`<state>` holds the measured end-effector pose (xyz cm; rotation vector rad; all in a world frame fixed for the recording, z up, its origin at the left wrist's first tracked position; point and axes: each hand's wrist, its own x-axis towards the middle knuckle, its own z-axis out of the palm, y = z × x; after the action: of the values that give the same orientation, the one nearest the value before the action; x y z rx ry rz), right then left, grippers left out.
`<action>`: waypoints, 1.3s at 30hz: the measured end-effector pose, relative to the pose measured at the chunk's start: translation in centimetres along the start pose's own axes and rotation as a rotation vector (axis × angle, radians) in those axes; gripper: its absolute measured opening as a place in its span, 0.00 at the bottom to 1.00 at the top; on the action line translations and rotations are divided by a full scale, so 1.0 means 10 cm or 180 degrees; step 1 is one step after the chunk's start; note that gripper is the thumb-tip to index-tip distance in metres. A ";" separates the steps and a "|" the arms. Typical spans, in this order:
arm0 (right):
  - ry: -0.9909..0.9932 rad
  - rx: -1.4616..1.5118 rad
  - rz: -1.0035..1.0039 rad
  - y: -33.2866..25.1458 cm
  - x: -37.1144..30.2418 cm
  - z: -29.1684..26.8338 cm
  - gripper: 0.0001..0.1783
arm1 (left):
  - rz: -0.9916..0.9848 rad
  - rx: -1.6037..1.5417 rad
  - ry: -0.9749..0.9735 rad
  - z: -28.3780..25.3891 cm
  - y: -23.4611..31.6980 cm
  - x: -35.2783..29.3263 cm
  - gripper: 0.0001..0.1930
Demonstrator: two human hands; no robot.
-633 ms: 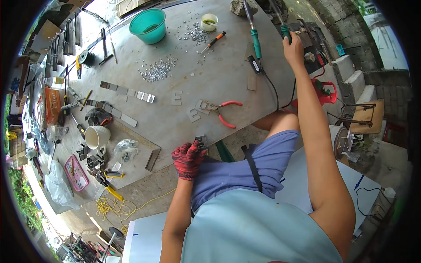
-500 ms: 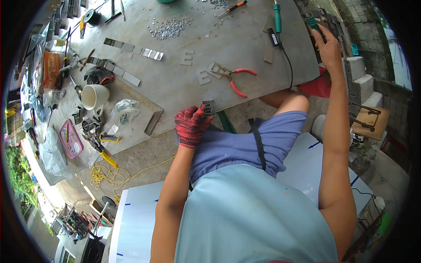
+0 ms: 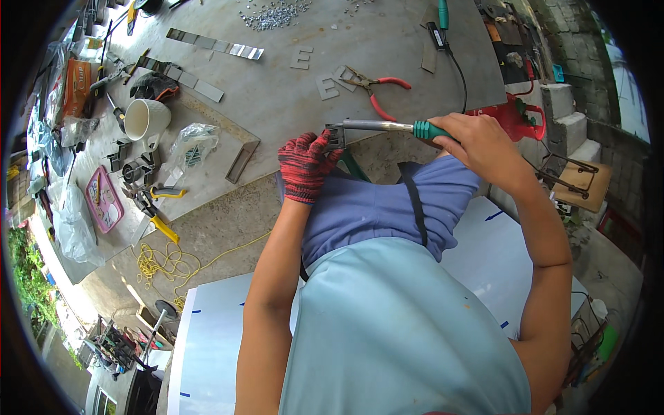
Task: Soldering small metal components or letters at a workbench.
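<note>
My left hand, in a red and black knitted glove, is closed on a small dark slotted metal piece at the table's near edge, above my lap. My bare right hand wraps around the green handle of a soldering iron. The iron's metal shaft points left, and its tip meets or nearly meets the metal piece; contact is too small to tell. Just beyond lie red-handled pliers, open, and flat E-shaped metal plates.
Small metal bits are heaped at the back of the table. Metal strips, a white mug, yellow-handled pliers and a pink tray lie leftward. Another green-handled tool and a black cord are at the right.
My right hand has come from the far right down and inward, bringing the soldering iron to the metal piece. My left hand has shifted slightly away from me, still holding the piece.
</note>
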<state>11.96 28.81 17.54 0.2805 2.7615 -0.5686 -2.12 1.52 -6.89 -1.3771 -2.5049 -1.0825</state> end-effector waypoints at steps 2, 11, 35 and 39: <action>-0.0001 -0.0209 -0.0123 -0.02 0.02 0.05 0.14 | 0.0002 0.0018 0.0036 -0.01 0.00 0.01 0.28; -0.0106 -0.0502 0.0031 -0.14 0.01 0.20 0.17 | -0.0114 -0.0019 0.0018 -0.03 0.02 0.03 0.26; 0.0223 -0.0878 -0.0067 -0.30 -0.04 0.39 0.20 | -0.0138 -0.0074 -0.0167 -0.04 -0.02 0.01 0.26; 0.0309 -0.0919 -0.0108 -0.31 -0.06 0.41 0.21 | -0.0125 -0.0008 -0.0190 -0.06 0.01 0.02 0.26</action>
<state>12.78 24.27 15.28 0.1987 2.8979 -0.1621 -2.30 1.31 -6.25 -1.3868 -2.5839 -1.0673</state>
